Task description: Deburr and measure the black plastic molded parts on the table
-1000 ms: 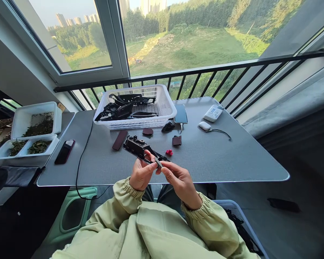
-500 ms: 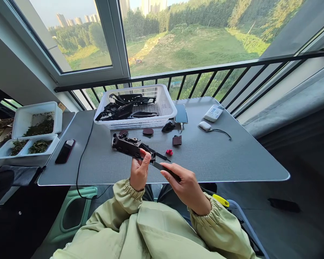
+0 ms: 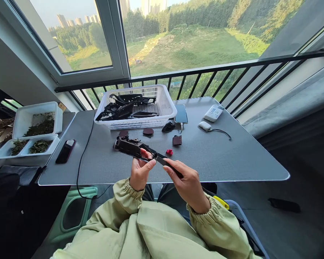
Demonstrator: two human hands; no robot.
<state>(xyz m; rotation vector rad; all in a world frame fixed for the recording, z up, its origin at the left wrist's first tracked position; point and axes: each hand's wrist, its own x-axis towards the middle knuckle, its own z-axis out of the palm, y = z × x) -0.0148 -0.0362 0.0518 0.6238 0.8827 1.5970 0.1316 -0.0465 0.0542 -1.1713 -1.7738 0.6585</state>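
A long black plastic part (image 3: 128, 146), molded with several small fittings, is gripped by my left hand (image 3: 139, 174) above the table's near edge. My left thumb and fingers are closed around its right end. My right hand (image 3: 187, 184) is closed on a flat black bar (image 3: 162, 161), whose far end touches or overlaps the part beside my left thumb; I cannot tell whether the two are joined. Just beyond my right fingers lies a small red piece (image 3: 169, 152). Dark brown square pads (image 3: 177, 140) and another brown pad (image 3: 148, 132) rest on the table behind it.
On the grey table (image 3: 232, 162) stands a white basket (image 3: 140, 125) of black plastic parts. A phone (image 3: 181, 114), a white box (image 3: 214, 113) and a white case with a strap (image 3: 205, 126) lie to the right. Leftward are another phone (image 3: 65, 151), a cable (image 3: 82, 154) and white trays (image 3: 59, 120).
The plastic part has shifted slightly right and tilted in my left hand. My left thumb has moved right toward the bar, and my right hand has shifted slightly right with the bar.
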